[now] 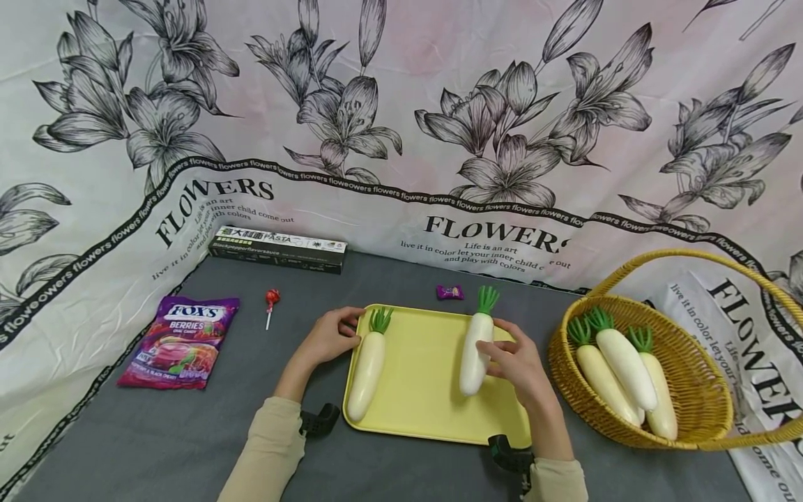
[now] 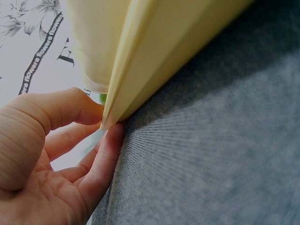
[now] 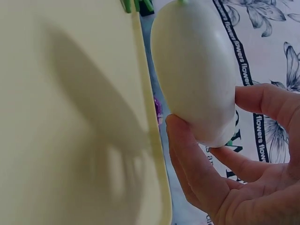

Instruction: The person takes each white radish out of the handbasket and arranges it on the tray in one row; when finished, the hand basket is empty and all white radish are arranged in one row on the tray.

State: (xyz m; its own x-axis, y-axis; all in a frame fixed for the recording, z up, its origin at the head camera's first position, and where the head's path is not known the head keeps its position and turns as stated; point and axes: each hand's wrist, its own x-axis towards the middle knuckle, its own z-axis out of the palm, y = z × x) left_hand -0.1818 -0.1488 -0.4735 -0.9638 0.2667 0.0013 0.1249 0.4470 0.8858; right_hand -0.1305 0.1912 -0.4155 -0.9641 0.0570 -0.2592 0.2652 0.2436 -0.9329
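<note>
Gray tabletop [image 1: 157, 446], left hand [image 1: 330, 336] pinching yellow tray [image 1: 420, 390], right hand [image 1: 516, 359] gripping white radish [image 1: 472, 354], apparently raised.

Here we've got the smooth yellow rectangular tray [image 1: 420, 376] between the flat purple candy bag [image 1: 182, 341], left, and the round golden wicker basket [image 1: 702, 373], right!

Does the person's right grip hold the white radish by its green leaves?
No, the right grip pinches the white radish by its body, below the green leaves.

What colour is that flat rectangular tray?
The flat rectangular tray is yellow, clearest in the head view.
</note>
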